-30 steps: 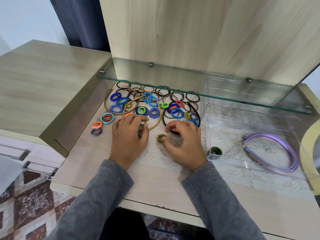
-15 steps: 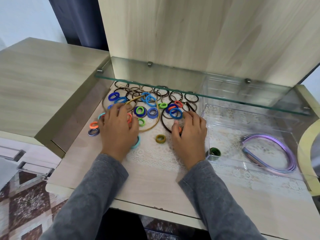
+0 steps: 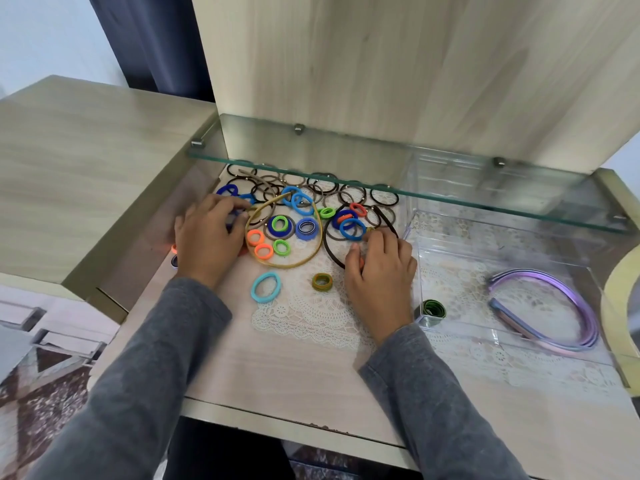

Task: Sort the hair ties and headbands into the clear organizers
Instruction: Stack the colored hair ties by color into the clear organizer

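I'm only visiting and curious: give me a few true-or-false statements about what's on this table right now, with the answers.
1. The purple headbands lie inside the clear organizer. True.
2. The left hand holds the light blue hair tie. False: the tie lies loose on the tabletop, apart from that hand.
3. The gold headband encircles several colourful ties. True.
4. The clear organizer sits left of the pile of hair ties. False: it sits to their right.
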